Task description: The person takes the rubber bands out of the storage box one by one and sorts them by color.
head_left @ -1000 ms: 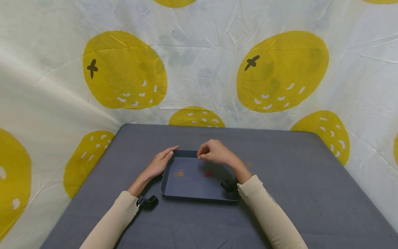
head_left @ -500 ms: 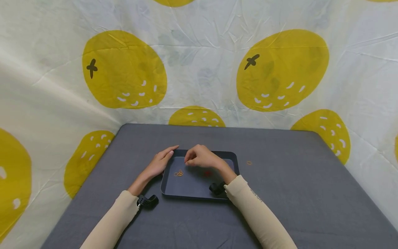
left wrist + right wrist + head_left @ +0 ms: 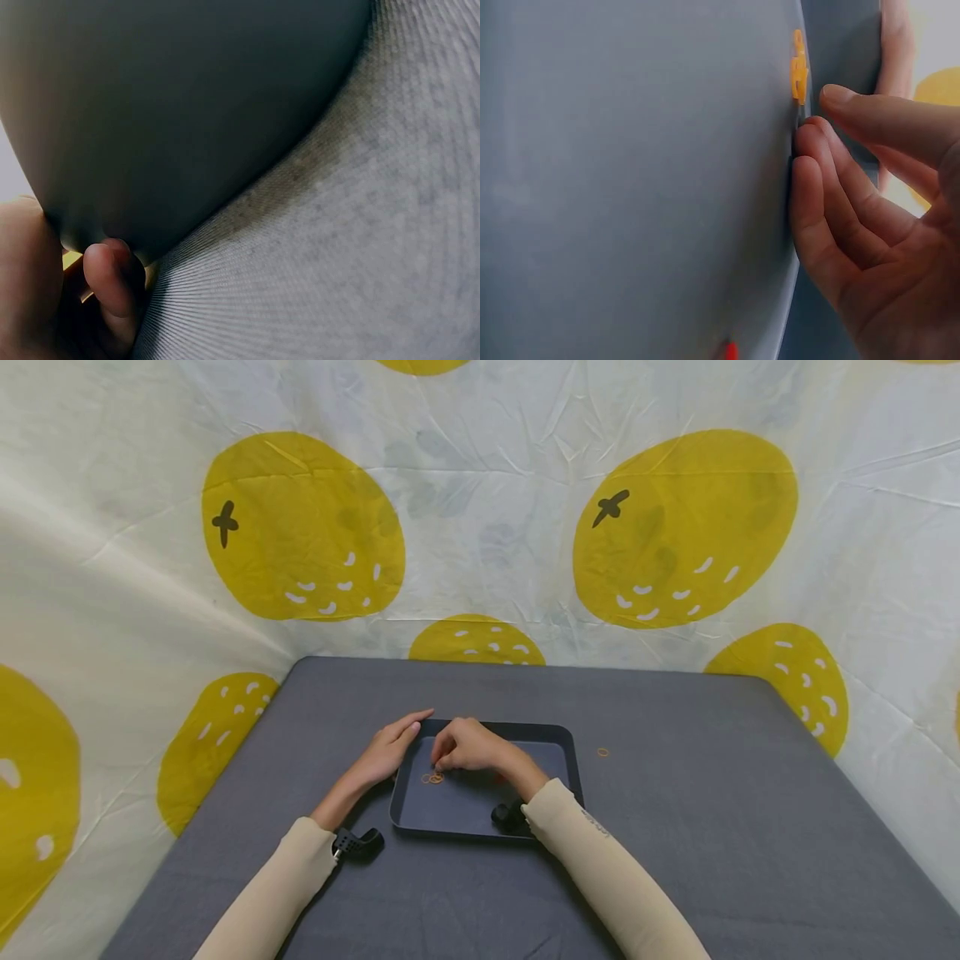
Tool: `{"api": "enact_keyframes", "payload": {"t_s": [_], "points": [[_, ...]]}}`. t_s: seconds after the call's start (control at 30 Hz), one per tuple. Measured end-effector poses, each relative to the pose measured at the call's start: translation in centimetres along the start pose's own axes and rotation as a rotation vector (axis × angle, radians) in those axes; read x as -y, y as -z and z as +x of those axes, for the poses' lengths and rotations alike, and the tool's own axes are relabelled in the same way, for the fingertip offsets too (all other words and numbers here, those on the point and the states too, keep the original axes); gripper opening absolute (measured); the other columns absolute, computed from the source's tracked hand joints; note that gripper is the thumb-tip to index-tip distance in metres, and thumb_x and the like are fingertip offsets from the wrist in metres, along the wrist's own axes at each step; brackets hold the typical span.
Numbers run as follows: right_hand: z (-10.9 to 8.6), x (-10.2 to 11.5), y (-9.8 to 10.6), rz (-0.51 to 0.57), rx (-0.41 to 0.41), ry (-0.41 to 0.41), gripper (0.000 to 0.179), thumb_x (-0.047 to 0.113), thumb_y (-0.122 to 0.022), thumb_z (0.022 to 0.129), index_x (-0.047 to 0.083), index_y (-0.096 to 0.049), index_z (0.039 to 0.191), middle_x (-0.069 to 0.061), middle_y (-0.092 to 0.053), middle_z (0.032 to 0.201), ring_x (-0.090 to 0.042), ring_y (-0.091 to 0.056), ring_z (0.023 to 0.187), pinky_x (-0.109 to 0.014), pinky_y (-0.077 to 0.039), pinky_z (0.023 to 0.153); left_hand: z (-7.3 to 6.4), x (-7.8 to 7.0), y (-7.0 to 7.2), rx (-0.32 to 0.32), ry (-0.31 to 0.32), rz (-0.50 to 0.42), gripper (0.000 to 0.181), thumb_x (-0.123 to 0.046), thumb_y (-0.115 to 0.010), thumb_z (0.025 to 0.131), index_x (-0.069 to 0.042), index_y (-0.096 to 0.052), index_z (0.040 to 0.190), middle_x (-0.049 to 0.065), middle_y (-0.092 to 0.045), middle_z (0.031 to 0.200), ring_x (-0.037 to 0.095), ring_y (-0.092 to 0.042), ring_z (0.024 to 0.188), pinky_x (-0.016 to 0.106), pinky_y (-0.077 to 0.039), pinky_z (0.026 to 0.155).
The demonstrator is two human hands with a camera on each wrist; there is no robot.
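A dark grey tray lies on the table. My left hand grips its far left corner; in the left wrist view, curled fingers show against the outside of the tray. My right hand is over the tray's left part, fingertips down beside a small pile of orange rubber bands. In the right wrist view, the thumb stands apart from the other fingers near the orange bands, and nothing shows between them. A small red thing is mostly hidden under my right wrist.
A single orange rubber band lies on the grey cloth-covered table, right of the tray. A white curtain with yellow fruit prints hangs behind and at the sides. Each wrist wears a black camera.
My right hand has moved left and down, from the tray's far edge to the orange rubber bands. The left hand has stayed at the tray's corner.
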State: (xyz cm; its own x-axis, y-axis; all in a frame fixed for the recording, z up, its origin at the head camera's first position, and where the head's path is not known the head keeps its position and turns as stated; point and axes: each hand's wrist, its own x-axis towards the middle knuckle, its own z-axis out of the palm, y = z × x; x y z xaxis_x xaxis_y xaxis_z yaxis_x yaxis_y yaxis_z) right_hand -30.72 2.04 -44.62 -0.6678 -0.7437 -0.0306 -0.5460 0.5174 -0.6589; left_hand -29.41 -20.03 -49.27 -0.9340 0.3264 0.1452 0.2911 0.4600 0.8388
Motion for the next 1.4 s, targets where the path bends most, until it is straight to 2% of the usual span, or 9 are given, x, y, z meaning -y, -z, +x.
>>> {"api": "enact_keyframes", "payload": {"t_s": [0.23,0.4,0.63,1.03,1.4], "points": [[0.3,-0.1,-0.3,-0.019,0.033,-0.027,0.013,0.005,-0.076,0.091,0.014,-0.083,0.098,0.001,-0.08,0.09,-0.004,-0.069,0.075,-0.023,-0.055,0.069,0.0,0.2,0.0,0.004,0.01,0.003,0.045,-0.036,-0.039,0.114,-0.021,-0.051,0.154,0.011,-0.049,0.159,0.034,-0.044,0.148,0.059,-0.036,0.118],[0.3,-0.1,-0.3,-0.043,0.032,-0.023,0.015,0.003,-0.074,0.092,0.015,-0.083,0.093,0.002,-0.079,0.085,-0.005,-0.067,0.072,-0.023,-0.054,0.068,0.0,0.0,-0.1,-0.002,0.006,0.004,0.044,-0.035,-0.04,0.114,-0.022,-0.052,0.154,0.011,-0.05,0.158,0.033,-0.046,0.146,0.057,-0.039,0.115],[0.1,-0.1,-0.1,-0.062,0.019,-0.021,0.012,0.008,-0.076,0.093,0.018,-0.083,0.089,0.006,-0.078,0.082,-0.004,-0.065,0.07,-0.022,-0.053,0.067,0.1,-0.1,-0.1,0.001,0.003,0.022,0.044,-0.033,-0.039,0.114,-0.02,-0.051,0.155,0.011,-0.05,0.159,0.034,-0.046,0.146,0.058,-0.039,0.115],[-0.6,0.6,0.5,0.004,-0.008,-0.022,0.013,0.003,-0.074,0.091,0.014,-0.081,0.092,0.003,-0.078,0.082,-0.008,-0.07,0.072,-0.025,-0.055,0.067,0.3,0.0,-0.2,-0.003,-0.026,0.013,0.045,-0.032,-0.038,0.114,-0.016,-0.05,0.155,0.014,-0.049,0.158,0.037,-0.048,0.143,0.059,-0.039,0.112],[-0.7,1.1,0.9,-0.023,-0.01,-0.014,0.012,0.005,-0.075,0.091,0.015,-0.081,0.09,0.004,-0.078,0.08,-0.006,-0.068,0.069,-0.024,-0.055,0.067,-0.1,-0.1,-0.1,-0.008,-0.016,0.035,0.045,-0.032,-0.038,0.114,-0.018,-0.051,0.154,0.013,-0.051,0.158,0.035,-0.052,0.137,0.056,-0.04,0.109]]}}
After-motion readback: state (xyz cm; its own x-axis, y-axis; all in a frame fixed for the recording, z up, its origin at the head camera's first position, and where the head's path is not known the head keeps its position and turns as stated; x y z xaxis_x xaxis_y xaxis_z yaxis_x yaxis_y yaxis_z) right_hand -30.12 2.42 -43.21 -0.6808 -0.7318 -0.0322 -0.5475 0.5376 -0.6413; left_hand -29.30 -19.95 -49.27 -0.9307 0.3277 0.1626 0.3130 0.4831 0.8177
